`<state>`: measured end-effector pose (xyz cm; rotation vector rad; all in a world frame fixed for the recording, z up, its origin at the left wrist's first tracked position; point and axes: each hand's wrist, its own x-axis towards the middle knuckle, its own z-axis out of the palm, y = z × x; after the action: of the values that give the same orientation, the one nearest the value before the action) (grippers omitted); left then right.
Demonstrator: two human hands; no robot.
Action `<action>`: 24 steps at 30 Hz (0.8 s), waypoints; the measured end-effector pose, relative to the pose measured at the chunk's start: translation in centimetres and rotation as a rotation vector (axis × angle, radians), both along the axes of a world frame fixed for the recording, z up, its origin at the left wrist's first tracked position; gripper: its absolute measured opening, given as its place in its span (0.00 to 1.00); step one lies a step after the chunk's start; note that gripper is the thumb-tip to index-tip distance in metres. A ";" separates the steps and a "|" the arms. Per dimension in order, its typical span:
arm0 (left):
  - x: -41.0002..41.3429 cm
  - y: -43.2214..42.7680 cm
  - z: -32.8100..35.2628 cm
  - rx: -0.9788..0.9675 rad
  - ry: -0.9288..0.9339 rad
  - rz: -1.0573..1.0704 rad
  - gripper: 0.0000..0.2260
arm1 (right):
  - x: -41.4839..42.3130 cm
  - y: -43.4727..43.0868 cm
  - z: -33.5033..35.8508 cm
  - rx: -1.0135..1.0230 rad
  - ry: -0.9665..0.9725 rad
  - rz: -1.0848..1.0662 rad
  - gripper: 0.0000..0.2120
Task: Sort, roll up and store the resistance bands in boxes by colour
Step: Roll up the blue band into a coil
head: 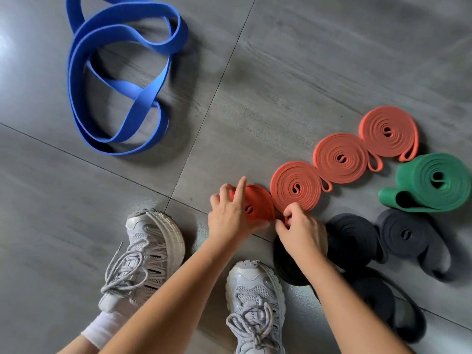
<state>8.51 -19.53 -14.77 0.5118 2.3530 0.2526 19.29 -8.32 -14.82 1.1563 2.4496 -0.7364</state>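
A rolled orange band (258, 203) lies on the grey floor under my left hand (228, 213), whose fingers curl round the coil with the index finger raised. My right hand (300, 229) pinches the loose orange end beside that coil. Three more orange rolls (296, 186) (341, 158) (388, 131) run in a diagonal row up to the right. A green roll (431, 181) sits at the right edge. Several black rolls (351, 237) (406, 233) lie below the row, one partly hidden by my right forearm. An unrolled blue band (120, 77) sprawls at the upper left.
My two grey laced shoes (145, 254) (255, 302) stand on the floor tiles below the hands. No boxes are in view. Bare floor lies between the blue band and the orange row.
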 end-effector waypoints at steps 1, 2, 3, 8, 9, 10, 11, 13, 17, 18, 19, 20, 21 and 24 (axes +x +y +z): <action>-0.9 -0.2 0.2 -0.012 0.012 -0.008 0.47 | -0.1 0.4 0.1 0.021 -0.001 -0.021 0.09; -2.1 -0.6 0.3 -0.012 0.029 -0.003 0.45 | -0.3 0.7 0.1 0.034 -0.002 -0.037 0.10; -3.4 -1.0 0.5 0.004 0.057 0.014 0.42 | -0.7 1.0 0.2 0.035 -0.008 -0.040 0.10; -12.0 -4.2 1.1 0.096 0.378 0.163 0.34 | -3.4 0.8 0.8 0.015 0.019 0.008 0.12; -13.8 -4.8 1.2 0.043 0.373 0.216 0.33 | -4.0 0.6 0.9 0.006 0.034 0.011 0.11; -15.4 -5.5 1.1 -0.028 0.342 0.251 0.31 | -4.5 0.3 1.0 -0.010 0.040 0.019 0.11; -16.6 -6.2 1.1 -0.106 0.309 0.247 0.27 | -5.0 0.1 1.1 -0.032 0.038 0.031 0.11; -17.6 -7.2 1.0 -0.235 0.304 0.124 0.15 | -5.6 -0.4 1.2 -0.072 0.037 0.058 0.12; -17.5 -7.8 3.1 -0.217 0.425 0.025 0.10 | -6.6 -1.1 3.0 -0.083 0.056 0.110 0.14; -17.6 -7.9 4.2 -0.193 0.460 0.031 0.11 | -6.7 -1.3 3.7 -0.076 0.039 0.130 0.14; -17.7 -8.1 5.7 -0.158 0.484 0.040 0.12 | -6.9 -1.4 4.6 -0.069 0.022 0.158 0.15; -17.8 -8.4 7.4 -0.104 0.505 0.066 0.11 | -7.2 -1.6 5.6 -0.066 0.020 0.187 0.15; -18.2 -8.9 9.2 -0.043 0.521 0.107 0.10 | -7.5 -1.8 6.7 -0.069 0.030 0.217 0.16; -19.2 -10.2 16.1 0.168 0.563 0.226 0.10 | -9.2 -1.9 11.3 -0.069 0.087 0.309 0.18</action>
<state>-10.67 -29.76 1.31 0.4348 2.9622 0.4624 10.10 -10.20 -3.55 0.7110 2.5700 -0.7817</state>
